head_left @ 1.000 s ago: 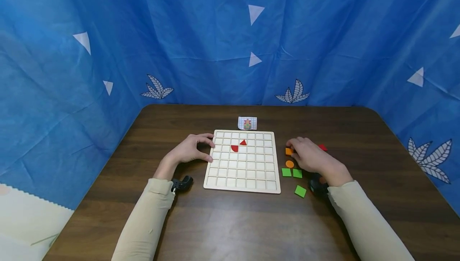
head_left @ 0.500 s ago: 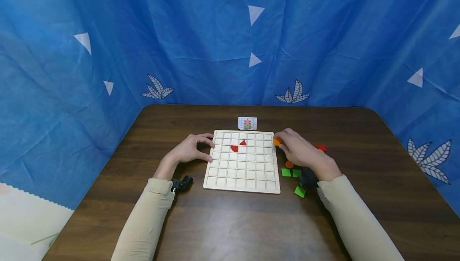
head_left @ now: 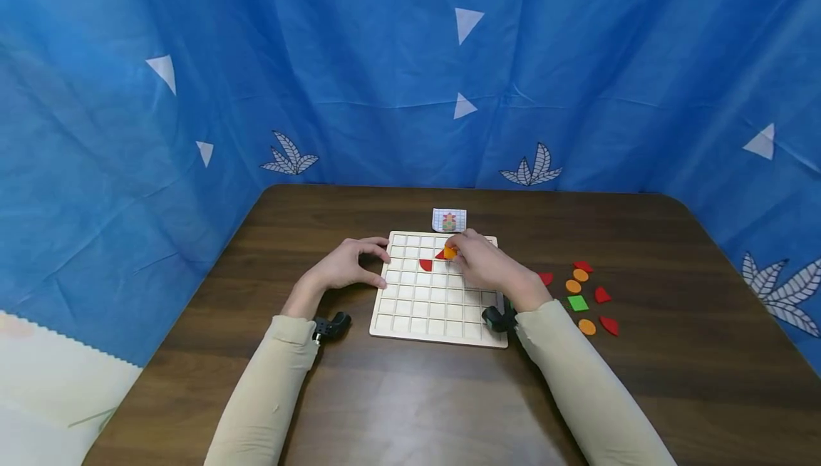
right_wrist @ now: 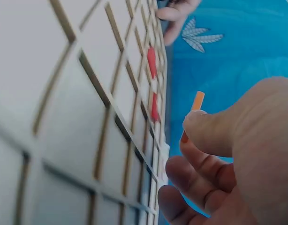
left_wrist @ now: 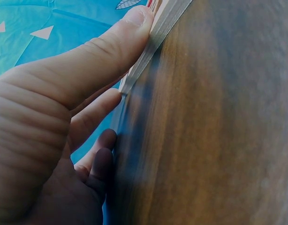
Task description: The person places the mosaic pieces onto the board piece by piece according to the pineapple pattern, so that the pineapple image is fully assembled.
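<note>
A white grid board [head_left: 420,309] lies on the brown table. My left hand [head_left: 346,264] rests at its left edge, thumb and fingers spread apart along the side; the left wrist view shows the thumb [left_wrist: 130,28] touching the board's edge. Over the upper part of the grid, my right hand [head_left: 485,264] pinches a small orange tile [head_left: 451,253] between thumb and finger. In the right wrist view that tile [right_wrist: 199,100] is seen edge-on, held above the board. Two red tiles sit in cells: a quarter circle [head_left: 426,265] and a triangle [head_left: 440,256], partly covered by the orange tile.
Behind the board lies a small printed card [head_left: 449,220]. Right of my right forearm are several loose tiles, including a green square [head_left: 578,303], an orange circle [head_left: 586,327] and a red piece [head_left: 609,325]. A blue curtain [head_left: 385,74] hangs beyond the table.
My right hand has picked up the orange tile from beside the board and carried it left over the upper grid. The left hand keeps its place at the board; the head view shifts slightly.
</note>
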`<state>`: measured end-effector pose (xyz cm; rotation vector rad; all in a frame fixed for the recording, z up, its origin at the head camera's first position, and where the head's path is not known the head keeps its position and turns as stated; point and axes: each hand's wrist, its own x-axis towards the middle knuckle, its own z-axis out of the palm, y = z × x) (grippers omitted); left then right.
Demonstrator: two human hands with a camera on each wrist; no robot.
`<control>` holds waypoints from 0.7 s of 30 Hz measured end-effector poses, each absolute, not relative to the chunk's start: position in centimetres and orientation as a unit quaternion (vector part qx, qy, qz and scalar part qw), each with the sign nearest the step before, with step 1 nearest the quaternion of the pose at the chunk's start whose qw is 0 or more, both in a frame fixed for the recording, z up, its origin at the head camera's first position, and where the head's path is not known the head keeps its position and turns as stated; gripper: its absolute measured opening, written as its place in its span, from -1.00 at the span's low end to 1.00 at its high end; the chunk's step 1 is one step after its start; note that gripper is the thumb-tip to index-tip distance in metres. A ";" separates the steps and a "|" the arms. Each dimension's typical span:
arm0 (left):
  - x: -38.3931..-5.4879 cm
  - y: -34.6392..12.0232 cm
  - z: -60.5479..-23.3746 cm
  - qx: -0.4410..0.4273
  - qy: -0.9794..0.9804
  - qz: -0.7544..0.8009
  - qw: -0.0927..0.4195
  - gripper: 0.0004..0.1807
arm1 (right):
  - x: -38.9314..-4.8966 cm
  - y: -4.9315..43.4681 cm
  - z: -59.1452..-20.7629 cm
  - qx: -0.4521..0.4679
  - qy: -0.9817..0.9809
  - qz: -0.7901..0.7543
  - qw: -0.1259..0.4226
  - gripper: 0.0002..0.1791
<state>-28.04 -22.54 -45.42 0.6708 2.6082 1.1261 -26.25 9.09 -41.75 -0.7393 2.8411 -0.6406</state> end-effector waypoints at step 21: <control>-28.1 -22.4 -45.2 0.222 0.890 0.381 0.115 -0.55 | -26.1 7.6 -43.1 -0.276 0.943 -0.179 0.050 -0.66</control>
